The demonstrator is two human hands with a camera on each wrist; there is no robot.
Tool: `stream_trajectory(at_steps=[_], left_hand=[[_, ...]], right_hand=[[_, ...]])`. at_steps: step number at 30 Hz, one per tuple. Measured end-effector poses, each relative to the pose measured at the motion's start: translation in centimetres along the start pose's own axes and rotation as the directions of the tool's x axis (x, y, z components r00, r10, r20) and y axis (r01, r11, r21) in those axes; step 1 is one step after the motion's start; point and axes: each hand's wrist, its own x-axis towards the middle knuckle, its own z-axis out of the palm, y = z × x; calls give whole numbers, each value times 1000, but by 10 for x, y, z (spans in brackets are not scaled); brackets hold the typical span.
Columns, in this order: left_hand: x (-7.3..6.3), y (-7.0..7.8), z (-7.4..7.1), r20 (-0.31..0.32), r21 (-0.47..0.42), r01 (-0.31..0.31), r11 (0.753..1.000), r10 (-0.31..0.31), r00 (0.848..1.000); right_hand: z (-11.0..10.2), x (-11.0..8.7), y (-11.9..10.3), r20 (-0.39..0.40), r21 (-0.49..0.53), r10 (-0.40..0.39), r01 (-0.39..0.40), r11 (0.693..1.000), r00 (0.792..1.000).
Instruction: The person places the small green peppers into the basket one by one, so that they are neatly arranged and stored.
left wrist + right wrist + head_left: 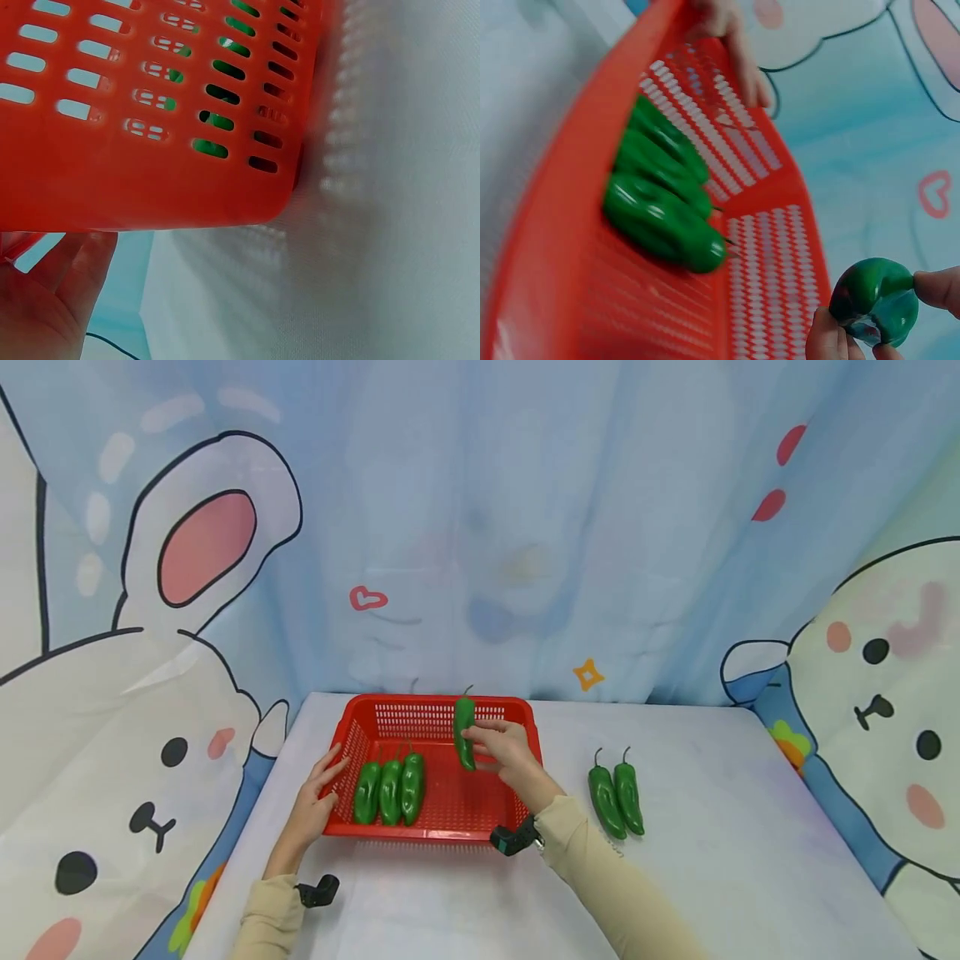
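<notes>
My right hand (506, 745) pinches a green chili pepper (464, 727) by its side and holds it up over the right half of a red plastic basket (427, 836). Its stem points upward in the head view. The right wrist view shows this pepper's (877, 300) blunt end between thumb and fingers. My left hand (313, 806) grips the basket's left rim, its fingers reaching over the edge. Inside the basket, on the left, three green peppers (390, 792) lie side by side with stems toward the back.
Two more green peppers (617, 799) lie together on the white table (720, 860), right of the basket. Behind the table hangs a blue cartoon curtain (450, 527). A small black camera is strapped to each wrist.
</notes>
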Motion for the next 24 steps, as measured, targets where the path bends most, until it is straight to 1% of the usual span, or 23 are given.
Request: stream_trajectory(at_steps=[3,6,10,13,15,19,22,24], left_hand=[[-3,0,-1,-16,17,10,1000,-10,1000],[-4,4,-1,-14,29,5,1000,-4,1000],[-6,21,2,-6,10,-7,1000,7,1000],[-12,36,2,10,9,2,1000,-2,1000],[-15,41,2,22,21,8,1000,-8,1000],[-16,44,1,16,24,17,1000,-18,1000],[-12,42,-1,13,7,10,1000,-10,1000],[-10,40,-1,24,-1,10,1000,-10,1000]], right_hand=[[13,4,13,28,-3,26,-26,1000,999],[21,8,25,23,-1,52,-52,999,998],[27,11,38,11,-5,79,-79,997,997],[29,11,51,3,-31,103,-103,994,995],[30,11,59,-1,-56,110,-110,992,994],[35,11,71,3,-92,118,-117,989,993],[39,11,74,-15,-118,124,-125,985,992],[40,12,74,-34,-146,131,-134,980,991]])
